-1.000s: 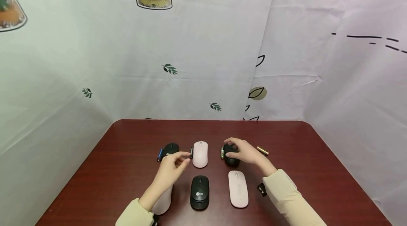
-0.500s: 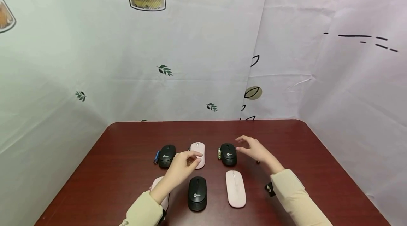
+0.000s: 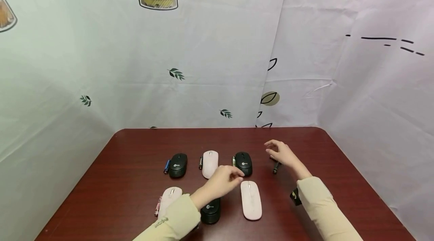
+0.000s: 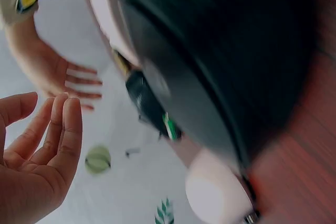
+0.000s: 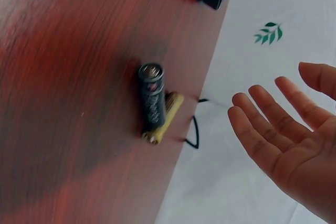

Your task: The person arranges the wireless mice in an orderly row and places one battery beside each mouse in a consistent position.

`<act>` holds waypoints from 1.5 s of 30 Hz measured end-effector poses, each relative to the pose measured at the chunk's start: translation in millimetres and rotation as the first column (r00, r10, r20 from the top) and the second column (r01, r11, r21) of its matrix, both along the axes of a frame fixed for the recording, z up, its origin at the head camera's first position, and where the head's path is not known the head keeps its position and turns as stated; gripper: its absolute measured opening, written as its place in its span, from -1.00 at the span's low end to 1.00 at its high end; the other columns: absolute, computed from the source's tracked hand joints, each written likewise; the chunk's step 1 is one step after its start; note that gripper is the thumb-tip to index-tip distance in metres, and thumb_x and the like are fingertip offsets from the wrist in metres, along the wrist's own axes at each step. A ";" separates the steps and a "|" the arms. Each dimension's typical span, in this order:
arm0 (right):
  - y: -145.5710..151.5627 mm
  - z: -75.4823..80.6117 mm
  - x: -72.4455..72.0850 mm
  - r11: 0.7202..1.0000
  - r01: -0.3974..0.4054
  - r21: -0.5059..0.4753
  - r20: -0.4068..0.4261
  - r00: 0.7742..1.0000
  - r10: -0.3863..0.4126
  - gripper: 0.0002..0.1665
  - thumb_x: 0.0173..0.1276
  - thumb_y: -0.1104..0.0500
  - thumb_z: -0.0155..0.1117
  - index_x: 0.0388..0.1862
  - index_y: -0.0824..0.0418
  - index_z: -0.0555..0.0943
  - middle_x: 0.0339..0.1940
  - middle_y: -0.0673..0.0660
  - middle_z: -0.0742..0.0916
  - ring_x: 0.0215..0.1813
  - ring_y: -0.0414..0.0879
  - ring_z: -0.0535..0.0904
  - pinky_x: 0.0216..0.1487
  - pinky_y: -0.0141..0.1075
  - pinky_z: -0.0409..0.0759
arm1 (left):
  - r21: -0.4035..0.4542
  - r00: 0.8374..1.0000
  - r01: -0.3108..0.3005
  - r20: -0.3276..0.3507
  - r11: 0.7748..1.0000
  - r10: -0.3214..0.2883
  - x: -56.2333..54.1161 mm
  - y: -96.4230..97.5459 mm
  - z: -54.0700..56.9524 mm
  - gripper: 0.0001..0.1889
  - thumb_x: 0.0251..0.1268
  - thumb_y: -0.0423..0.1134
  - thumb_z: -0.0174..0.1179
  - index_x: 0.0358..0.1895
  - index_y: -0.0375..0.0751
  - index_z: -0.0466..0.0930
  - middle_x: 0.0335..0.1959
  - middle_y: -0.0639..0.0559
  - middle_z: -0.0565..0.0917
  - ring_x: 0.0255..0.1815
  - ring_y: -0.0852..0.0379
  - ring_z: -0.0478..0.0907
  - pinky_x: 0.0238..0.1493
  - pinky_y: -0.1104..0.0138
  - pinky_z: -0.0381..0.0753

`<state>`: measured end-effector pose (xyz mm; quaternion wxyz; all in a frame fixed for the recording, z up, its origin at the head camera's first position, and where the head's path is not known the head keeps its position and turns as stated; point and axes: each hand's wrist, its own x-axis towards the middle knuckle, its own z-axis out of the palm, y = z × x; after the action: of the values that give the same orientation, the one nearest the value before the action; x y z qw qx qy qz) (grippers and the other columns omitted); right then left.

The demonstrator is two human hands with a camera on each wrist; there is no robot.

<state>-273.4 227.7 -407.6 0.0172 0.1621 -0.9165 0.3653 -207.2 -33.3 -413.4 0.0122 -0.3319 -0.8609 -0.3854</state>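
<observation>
My left hand (image 3: 223, 181) hovers above the front black mouse (image 3: 211, 212), partly hiding it. Its fingers are loosely bent, and nothing shows between them in the left wrist view. Just beyond its fingertips are the back-right black mouse (image 3: 244, 162) and the front-right pale mouse (image 3: 251, 200). My right hand (image 3: 285, 155) is held over the right part of the table with relaxed fingers, holding nothing. Below it lie a black battery (image 5: 152, 98) and a gold battery (image 5: 173, 109), touching each other in the right wrist view.
A black mouse (image 3: 178, 165) with a blue battery (image 3: 167, 166) beside it sits back left. A pale mouse (image 3: 210, 163) has a dark battery (image 3: 200, 163) at its side. Front left, a pale mouse (image 3: 169, 197) lies near a red battery (image 3: 158, 206). A printed cloth (image 3: 203, 45) hangs behind the table.
My right hand has come away from the back-right black mouse and moved right, over the loose batteries. My left hand has moved right, from beside the back pale mouse toward the back-right black one.
</observation>
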 end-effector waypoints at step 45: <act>68.4 -18.8 -23.9 0.917 0.396 0.054 0.008 0.918 -0.397 -0.68 0.32 0.33 -0.03 -0.08 0.53 0.53 -0.28 0.43 0.65 -0.38 0.08 0.54 -0.42 -0.27 0.42 | -0.559 0.936 -0.340 -0.283 0.756 0.212 -65.0 168.4 -23.2 -0.95 0.13 -0.13 0.28 -0.40 0.03 0.67 -0.38 0.18 0.71 -0.35 0.24 0.65 -0.40 0.43 0.57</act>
<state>-297.4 296.1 -426.4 0.0779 -0.0300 -0.9395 0.3322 -272.2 135.1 -436.6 0.0506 -0.2246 -0.9718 -0.0511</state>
